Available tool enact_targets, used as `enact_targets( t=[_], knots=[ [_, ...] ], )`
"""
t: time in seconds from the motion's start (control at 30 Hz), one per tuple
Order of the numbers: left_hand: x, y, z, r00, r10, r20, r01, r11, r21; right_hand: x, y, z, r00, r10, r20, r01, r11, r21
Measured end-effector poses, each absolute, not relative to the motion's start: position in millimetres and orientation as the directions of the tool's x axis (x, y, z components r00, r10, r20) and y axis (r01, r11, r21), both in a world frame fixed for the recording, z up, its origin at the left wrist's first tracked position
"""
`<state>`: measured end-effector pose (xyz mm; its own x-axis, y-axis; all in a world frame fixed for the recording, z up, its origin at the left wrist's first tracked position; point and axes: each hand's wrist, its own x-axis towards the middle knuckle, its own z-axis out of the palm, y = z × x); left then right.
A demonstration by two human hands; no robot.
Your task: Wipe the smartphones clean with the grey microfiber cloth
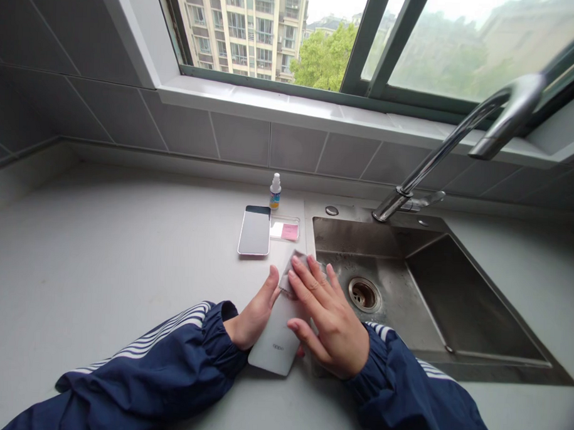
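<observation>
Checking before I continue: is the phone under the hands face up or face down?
Face down: the phone lies with its pale back and oppo logo upward, under the right hand.

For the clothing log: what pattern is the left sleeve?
The left sleeve is navy with white stripes, best in the head view.

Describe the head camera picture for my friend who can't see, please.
A person's left hand holds a white phone while the right hand presses a gray cloth on it, beside a steel sink. Another phone lies nearby with a small bottle behind it.
</observation>
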<state>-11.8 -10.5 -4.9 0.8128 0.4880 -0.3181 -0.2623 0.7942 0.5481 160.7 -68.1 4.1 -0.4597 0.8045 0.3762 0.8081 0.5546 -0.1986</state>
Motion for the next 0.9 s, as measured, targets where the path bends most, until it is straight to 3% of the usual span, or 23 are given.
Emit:
enact_targets(
  t=[0.1, 0.27, 0.37, 0.5, 0.73, 0.9],
  knots=[
    [-13.4, -10.1, -8.8, 0.812, 0.499, -0.303, -0.277, 0.787, 0.551, 160.8, -68.4, 5.9, -0.496, 0.793, 0.354, 0.793, 0.580, -0.186],
    [-14.0, -8.4, -9.2, 0.847, 0.444, -0.291, -0.245, 0.814, 0.526, 159.7, -68.5, 4.1, -0.405, 0.829, 0.386, 0.830, 0.510, -0.224],
    [-10.6, -7.2, -1.8, 0.799, 0.521, -0.301, -0.368, 0.818, 0.441, 157.3, -69.4, 5.2, -0.541, 0.781, 0.313, 0.761, 0.613, -0.212],
    [-9.3, -2.9, 3.9, 0.802, 0.510, -0.311, -0.415, 0.850, 0.325, 155.1, -72.1, 10.2, -0.643, 0.718, 0.266, 0.673, 0.696, -0.250],
    [-19.2, 5.9, -4.1, 0.872, 0.412, -0.266, -0.345, 0.901, 0.264, 151.3, -79.6, 22.0, -0.749, 0.583, 0.314, 0.462, 0.800, -0.383],
    [-18.4, 4.7, -2.4, 0.874, 0.422, -0.239, -0.362, 0.896, 0.257, 153.2, -76.7, 18.2, -0.684, 0.631, 0.367, 0.528, 0.775, -0.348]
  ],
)
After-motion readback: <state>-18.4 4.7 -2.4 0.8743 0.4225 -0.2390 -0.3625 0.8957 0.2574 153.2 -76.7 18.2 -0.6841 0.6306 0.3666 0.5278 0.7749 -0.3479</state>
